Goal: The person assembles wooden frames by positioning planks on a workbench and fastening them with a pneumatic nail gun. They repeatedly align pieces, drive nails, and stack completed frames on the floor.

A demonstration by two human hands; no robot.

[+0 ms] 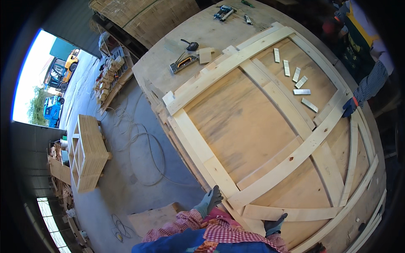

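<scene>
Much floor (126, 196) left of frame (204, 147) edge; left hand (208, 201) spread there, right hand (274, 227) by board (310, 214), grip unclear

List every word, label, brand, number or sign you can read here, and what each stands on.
None can be read.
Wooden slat at the right hand: no lettering visible.
Silvery strips on the panel: too small to tell whether they are marked.
Co-worker's dark green clothing: any print is too small and blurred to read.
Yellow forklift: any markings are too small to read.
</scene>
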